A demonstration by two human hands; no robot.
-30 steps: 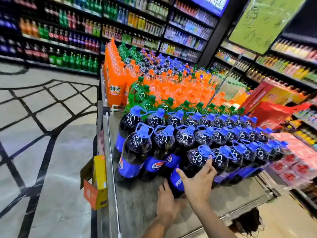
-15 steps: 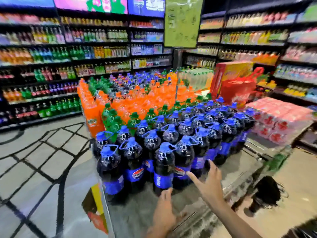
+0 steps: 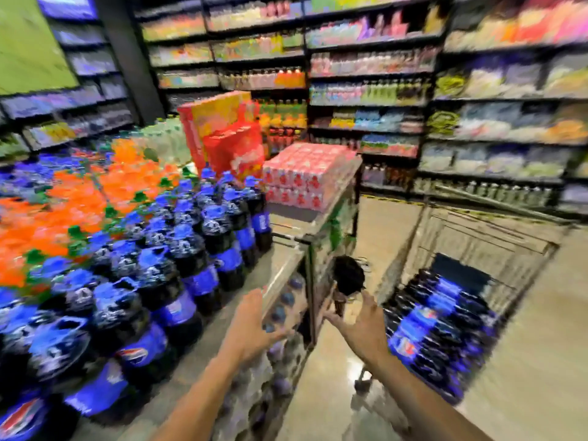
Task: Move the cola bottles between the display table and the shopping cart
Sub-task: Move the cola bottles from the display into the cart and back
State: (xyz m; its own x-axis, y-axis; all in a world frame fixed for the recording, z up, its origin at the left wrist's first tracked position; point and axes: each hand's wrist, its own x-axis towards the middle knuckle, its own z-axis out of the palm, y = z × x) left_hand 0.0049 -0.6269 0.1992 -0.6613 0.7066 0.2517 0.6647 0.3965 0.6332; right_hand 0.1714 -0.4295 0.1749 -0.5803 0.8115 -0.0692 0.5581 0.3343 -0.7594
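While 2 empty hands, left hand (image 3: 251,326) and right hand (image 3: 366,329), spread fingers, shopping cart (image 3: 477,237) holds blurred cola bottles (image 3: 436,329).

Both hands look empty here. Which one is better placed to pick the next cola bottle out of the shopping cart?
Probably the right hand. It is open and empty, out past the display table edge, nearest the cola bottles lying in the shopping cart. The left hand, also empty, hangs over the table's edge.
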